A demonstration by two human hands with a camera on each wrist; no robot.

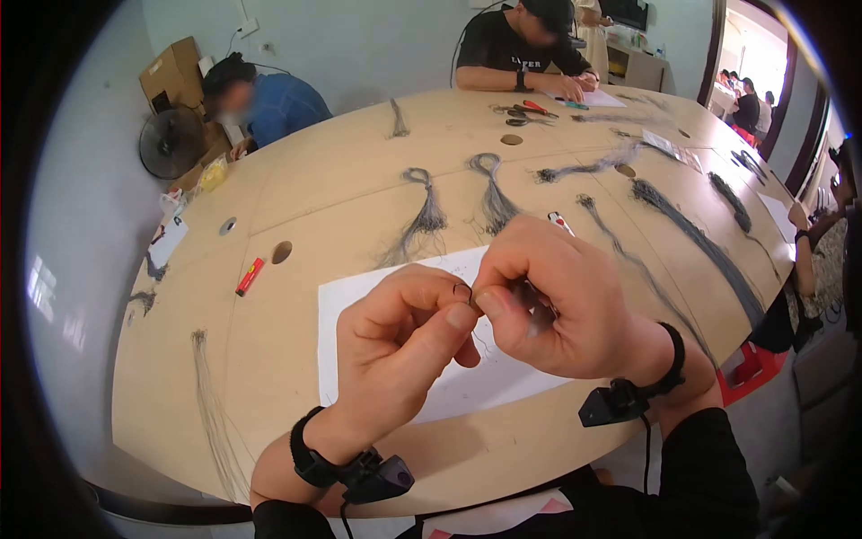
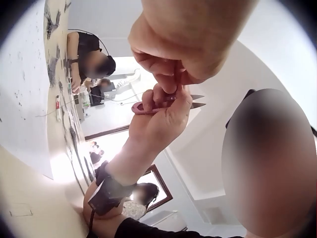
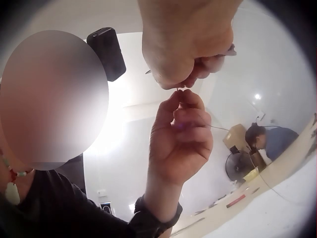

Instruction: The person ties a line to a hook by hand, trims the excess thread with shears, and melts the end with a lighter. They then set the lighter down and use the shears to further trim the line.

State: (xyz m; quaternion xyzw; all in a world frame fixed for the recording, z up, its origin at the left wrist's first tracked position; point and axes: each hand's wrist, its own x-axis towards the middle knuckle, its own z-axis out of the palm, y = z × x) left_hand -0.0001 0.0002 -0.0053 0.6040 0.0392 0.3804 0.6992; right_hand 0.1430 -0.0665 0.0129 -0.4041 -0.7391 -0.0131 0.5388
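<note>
In the head view, a bundle of pale strands [image 1: 205,386] is lying at the table's left, with a red lighter [image 1: 250,277] resting beyond it, nearer the hands. Next, the left hand [image 1: 404,337] is pinching one side of a small dark curved piece [image 1: 461,289] between thumb and forefinger, above the white paper [image 1: 521,386]. The right hand [image 1: 561,301] is meeting it there, thumb and fingertips closing on the piece's other side. What the right hand's curled fingers are also holding is hard to read from the head; the left wrist view is showing pink-handled scissors [image 2: 143,108], blades pointing out past the hand. The right wrist view is revealing a thin line [image 3: 220,128] trailing from the left hand. Farther right, a long grey bundle [image 1: 700,241] is stretching across the table.
</note>
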